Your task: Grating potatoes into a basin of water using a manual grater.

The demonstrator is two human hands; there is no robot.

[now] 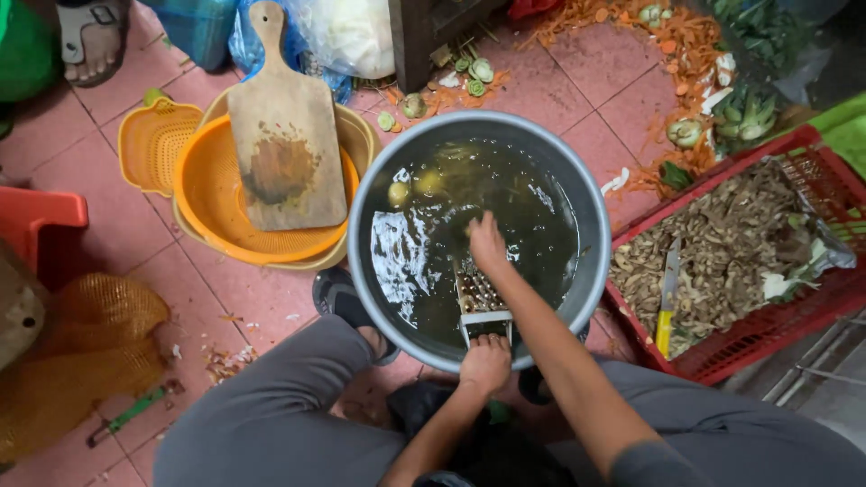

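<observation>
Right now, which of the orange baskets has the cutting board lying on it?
The large round orange basket, nested in a beige basin beside the metal pot. The smaller orange basket behind it, toward the upper left, has nothing on it.

There is only one view, from a camera on the person's head. It looks almost straight down over the knees to the tiled floor [577, 81]. The left hand [485, 362] is close below the lens, near the bottom middle of the frame. The right hand [487, 245] is just beyond it, over the large metal basin [591, 194] in the centre. No second view shares the scene.
</observation>
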